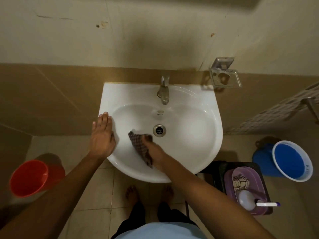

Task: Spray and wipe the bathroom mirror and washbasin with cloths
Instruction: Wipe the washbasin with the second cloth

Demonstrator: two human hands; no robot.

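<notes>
A white washbasin (195, 128) hangs on the wall below me, with a metal tap (163, 91) at its back and a drain (159, 130) in the bowl. My right hand (156, 156) presses a dark checked cloth (140, 147) against the bowl's lower left, just left of the drain. My left hand (102, 136) lies flat on the basin's left rim, fingers spread and holding nothing. The mirror is out of view. A white spray bottle (247, 200) lies in a purple tub (245, 188) at the lower right, beside a second checked cloth (240, 182).
A red bucket (28, 178) stands on the floor to the left. A blue bucket (291, 161) stands to the right, behind the dark stool (219, 171) carrying the purple tub. A clear soap holder (224, 76) is fixed to the wall right of the tap. My bare feet (149, 193) are under the basin.
</notes>
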